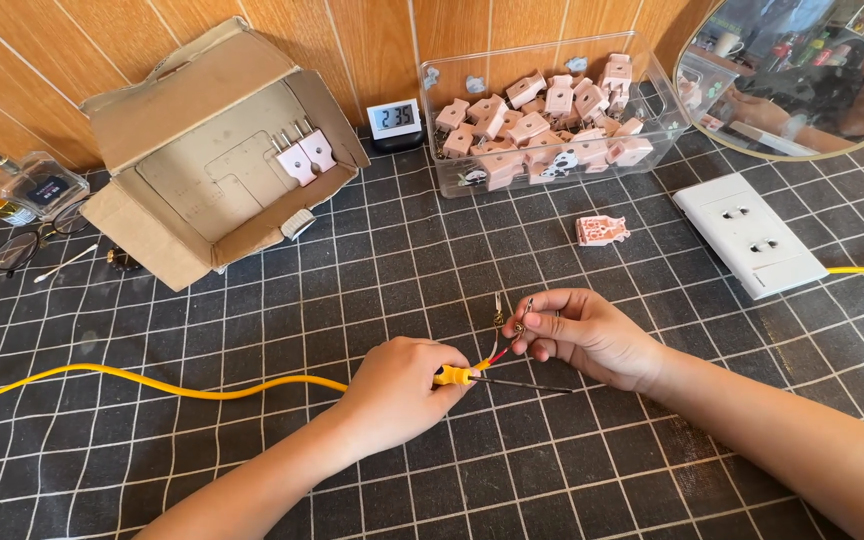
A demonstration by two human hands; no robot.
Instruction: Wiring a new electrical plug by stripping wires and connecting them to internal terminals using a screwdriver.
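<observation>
Holding yellow cable (202, 385), plugs (542, 130) in clear bin (667, 125)

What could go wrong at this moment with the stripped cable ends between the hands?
The right hand pinches thin bare wire ends near the fingertips; strands could fray or prick the skin. The left hand grips the yellow cable close to its cut end, so a tug might pull the red and black cores out of line. The loose pink plug part could get knocked away.
</observation>
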